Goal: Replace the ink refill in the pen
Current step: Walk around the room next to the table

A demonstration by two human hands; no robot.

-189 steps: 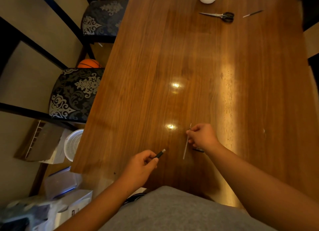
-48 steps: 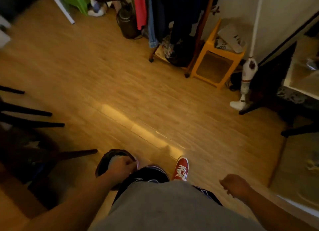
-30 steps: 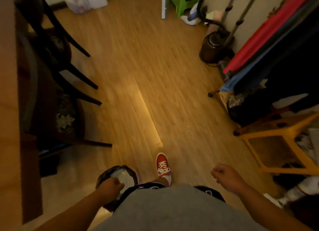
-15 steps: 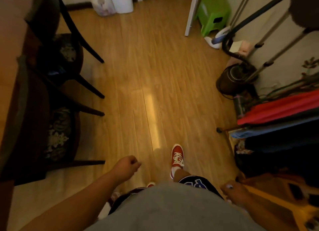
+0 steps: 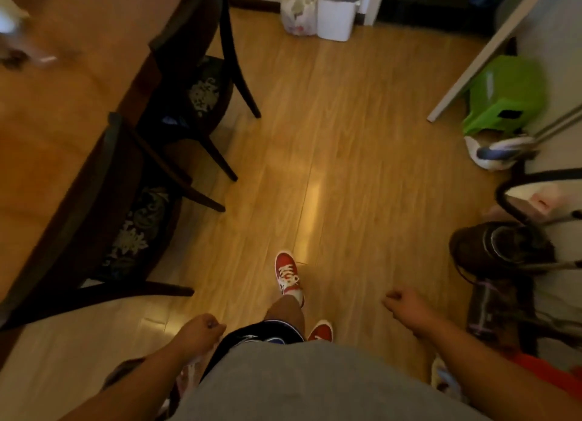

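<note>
- Left hand is balled into a fist above the wooden floor; whether the pen sits inside cannot be told.
- Right hand hangs loosely curled, fingertips blurred, nothing showing in it.

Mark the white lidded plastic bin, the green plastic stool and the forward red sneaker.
white lidded plastic bin (image 5: 335, 21), head view, on its front wall.
green plastic stool (image 5: 507, 80), head view, on its top surface.
forward red sneaker (image 5: 283, 261), head view, on its toe.
</note>
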